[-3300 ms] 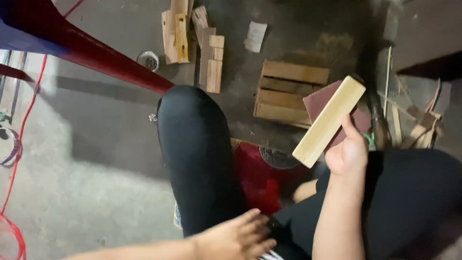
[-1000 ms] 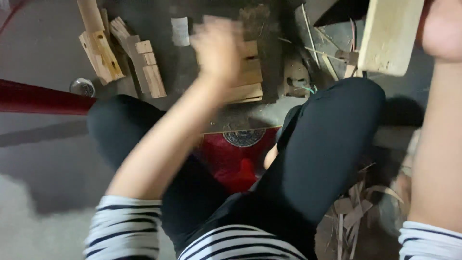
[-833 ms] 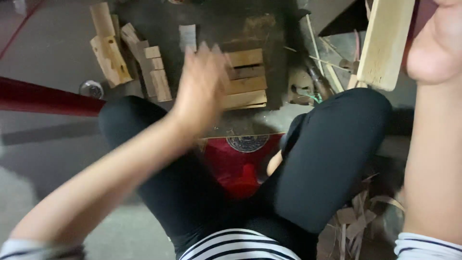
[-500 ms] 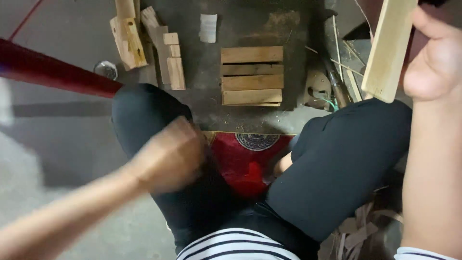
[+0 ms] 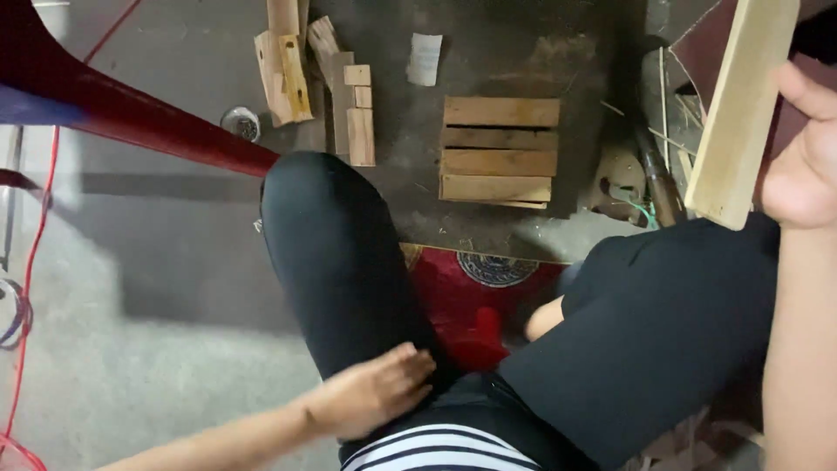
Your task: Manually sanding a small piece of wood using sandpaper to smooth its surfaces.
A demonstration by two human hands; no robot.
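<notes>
Left hand flat on the near thigh, fingers loosely spread, holding nothing, likely just bracing the seated pose. Right hand raised and closed around a pale wooden block, tilted upright just left of the palm (grip side hidden). Beyond both hands, slatted wood panel flat on floor, wood offcuts further left.

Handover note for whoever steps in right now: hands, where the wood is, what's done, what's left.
Right hand: raised, closed around a pale wood block, a dark reddish sheet behind it.
Left hand: empty, flat on the left thigh.
On the floor ahead: a small slatted wood panel, put together; loose wood offcuts up left; a scrap of paper.
Done: the panel looks assembled.
Left: the held block is not placed anywhere yet.
</notes>
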